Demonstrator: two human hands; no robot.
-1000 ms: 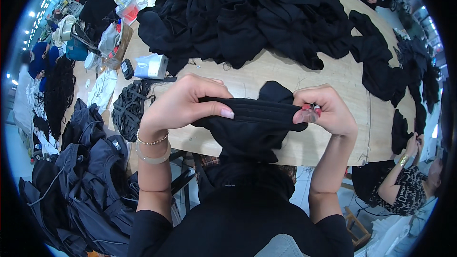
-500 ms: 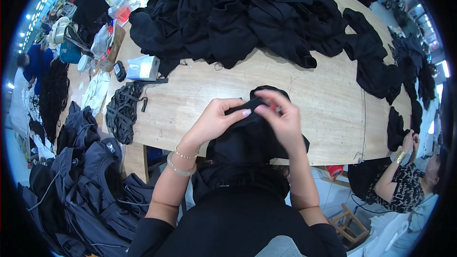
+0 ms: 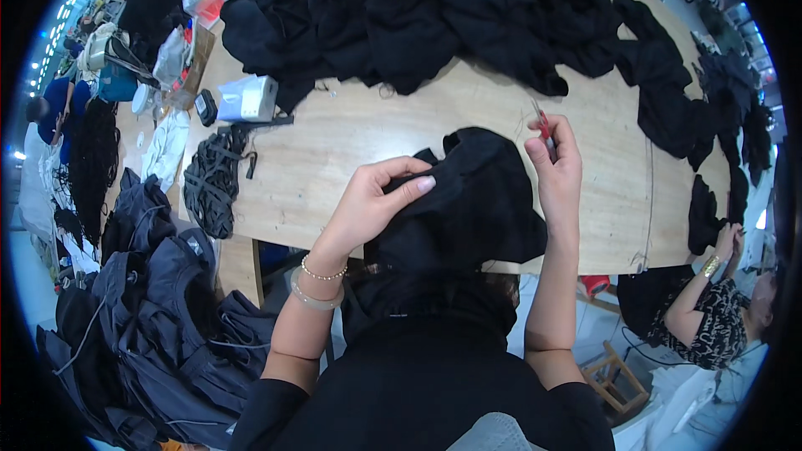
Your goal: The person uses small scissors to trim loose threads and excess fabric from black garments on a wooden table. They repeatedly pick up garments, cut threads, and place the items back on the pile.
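Observation:
Between thumb and fingers, my left hand (image 3: 383, 196) pinches the edge of a black garment (image 3: 468, 200), which spreads over the near table edge toward my lap. My right hand (image 3: 558, 163) is raised to the right of the cloth, apart from it. Its fingers close around small thread snips (image 3: 542, 124) with a red handle, the thin blades pointing away from me. Loose thread ends seem to hang by the blades. Folds of the garment hide part of my left fingers.
A heap of black garments (image 3: 401, 25) covers the table's far side. Left are a tangle of dark straps (image 3: 215, 179), a tissue pack (image 3: 248, 98) and a black device (image 3: 206, 106). Dark grey garments (image 3: 167, 317) pile at lower left. A co-worker (image 3: 710, 317) sits at right beside a wooden stool (image 3: 616, 376).
My right hand has drawn away from the cloth, to the right and farther out, bringing the snips into plain sight. The garment lies more spread out, while my left hand keeps its pinch.

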